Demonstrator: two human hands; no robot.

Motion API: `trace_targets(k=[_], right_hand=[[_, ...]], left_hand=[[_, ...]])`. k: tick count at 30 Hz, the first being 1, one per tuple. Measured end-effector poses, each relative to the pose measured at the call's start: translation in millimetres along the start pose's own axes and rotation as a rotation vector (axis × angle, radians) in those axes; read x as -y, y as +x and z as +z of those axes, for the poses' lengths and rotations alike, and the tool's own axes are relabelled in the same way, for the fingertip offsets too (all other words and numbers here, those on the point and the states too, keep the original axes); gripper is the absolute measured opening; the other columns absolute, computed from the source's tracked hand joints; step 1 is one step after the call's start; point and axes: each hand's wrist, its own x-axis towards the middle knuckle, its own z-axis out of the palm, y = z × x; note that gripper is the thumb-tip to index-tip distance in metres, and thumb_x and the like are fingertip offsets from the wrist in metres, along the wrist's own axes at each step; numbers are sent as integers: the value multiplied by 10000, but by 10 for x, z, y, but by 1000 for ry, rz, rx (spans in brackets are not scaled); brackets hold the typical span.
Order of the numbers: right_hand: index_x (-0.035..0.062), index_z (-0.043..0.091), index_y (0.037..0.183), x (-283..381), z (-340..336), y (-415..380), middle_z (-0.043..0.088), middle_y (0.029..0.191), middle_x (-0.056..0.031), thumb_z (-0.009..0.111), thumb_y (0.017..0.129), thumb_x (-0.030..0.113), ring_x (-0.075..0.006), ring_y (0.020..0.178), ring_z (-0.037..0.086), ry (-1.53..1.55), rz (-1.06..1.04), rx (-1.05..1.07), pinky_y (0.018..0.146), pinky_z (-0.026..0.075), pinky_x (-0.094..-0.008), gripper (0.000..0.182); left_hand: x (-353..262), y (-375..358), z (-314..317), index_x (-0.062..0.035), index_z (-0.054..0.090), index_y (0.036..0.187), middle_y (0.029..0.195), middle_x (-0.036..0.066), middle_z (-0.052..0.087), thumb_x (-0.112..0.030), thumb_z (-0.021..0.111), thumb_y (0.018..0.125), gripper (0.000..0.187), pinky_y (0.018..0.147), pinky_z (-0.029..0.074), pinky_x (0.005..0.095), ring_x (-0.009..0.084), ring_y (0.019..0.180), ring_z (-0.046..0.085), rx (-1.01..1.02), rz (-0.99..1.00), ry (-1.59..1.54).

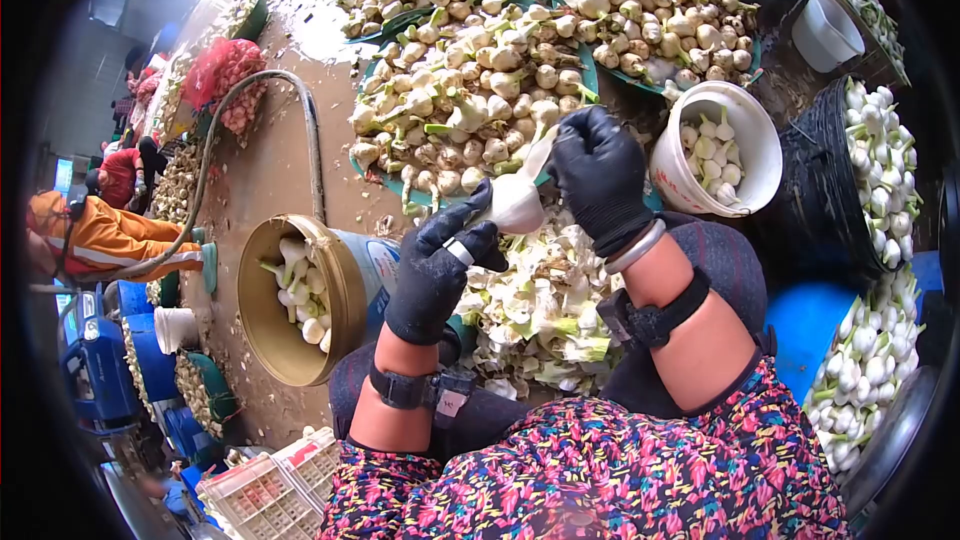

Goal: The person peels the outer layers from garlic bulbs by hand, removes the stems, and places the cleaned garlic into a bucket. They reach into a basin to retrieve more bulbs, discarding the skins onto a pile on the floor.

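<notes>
A white garlic bulb (515, 206) is held over my lap by my left hand (438, 265), its black-gloved fingers closed around one side. White tape wraps one of those fingers. Above and right of the bulb, my right hand (600, 172), also black-gloved, has its fingers pinched together at a pale strip of garlic skin (540, 152) that runs up from the bulb. Below both hands lies a heap of peeled garlic skins (540, 310) between my knees. Just beyond, unpeeled garlic bulbs (470, 90) are piled in a wide green basin.
A tan bucket (262, 340) of cleaned bulbs tips toward me at left. A white bucket (745, 105) with bulbs stands right, beside a black tub (815, 165) heaped with white garlic. A hose (318, 155) loops across the wet floor. A person in orange trousers (130, 235) is at far left.
</notes>
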Motion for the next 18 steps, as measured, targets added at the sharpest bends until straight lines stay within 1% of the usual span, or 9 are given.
trace_targets(k=[3,5,8,10,11,14,16,17,18], right_hand=[[43,559,751,22,-109,69,573,545,-48,535,800,109,-100,484,552,160,20,-80,463,435,-272,86],[40,558,751,61,-185,85,551,538,-13,526,803,97,-65,501,532,248,119,-123,465,433,-249,83],[24,572,731,26,-306,34,577,547,-71,552,789,152,-161,499,579,120,104,-1,492,460,-294,142],[14,529,721,-47,-330,-74,568,644,-84,564,780,173,-156,549,555,-367,-28,531,560,471,-318,173],[4,562,722,3,-321,-167,574,651,-138,589,750,233,-231,562,566,-519,-17,756,596,460,-370,233],[31,596,778,101,-201,-290,560,614,-153,582,734,229,-258,590,583,-596,115,851,607,462,-374,204],[37,607,801,0,-140,-324,557,582,-148,556,703,177,-263,586,587,-488,-144,578,600,463,-369,178],[37,607,801,50,-138,-321,557,582,-148,556,703,177,-263,586,587,-492,-143,576,600,463,-369,178],[37,603,815,146,-148,-306,558,596,-144,535,686,150,-270,594,583,-410,-3,678,601,458,-374,184]], left_hand=[[-4,-12,-143,9,574,1127,973,109,632,34,567,805,323,649,522,282,161,806,620,-74,102,20],[-119,-110,-398,18,602,1039,1051,114,613,66,535,803,250,720,507,272,142,815,606,-156,246,239],[-463,-382,-1163,12,595,1024,1031,109,617,103,433,746,335,785,484,280,158,871,597,-364,439,591],[-610,-584,-1742,8,629,959,984,109,627,80,467,750,274,794,472,277,173,887,592,-561,359,933],[-679,-657,-1918,5,647,914,935,122,630,35,523,750,207,767,468,301,210,842,596,-572,243,1338],[-670,-434,-1786,7,653,908,855,139,621,-30,591,732,191,765,453,331,258,816,588,-389,320,1355],[-485,-69,-1308,-3,655,924,861,133,630,-48,618,725,207,775,453,328,248,842,594,-262,324,1234],[-338,131,-1110,-13,657,939,891,127,642,-52,630,729,215,777,457,320,232,862,602,-197,291,1207],[-54,386,-1073,-31,657,954,890,128,641,-51,649,714,242,769,457,310,236,847,604,-81,269,1130]])
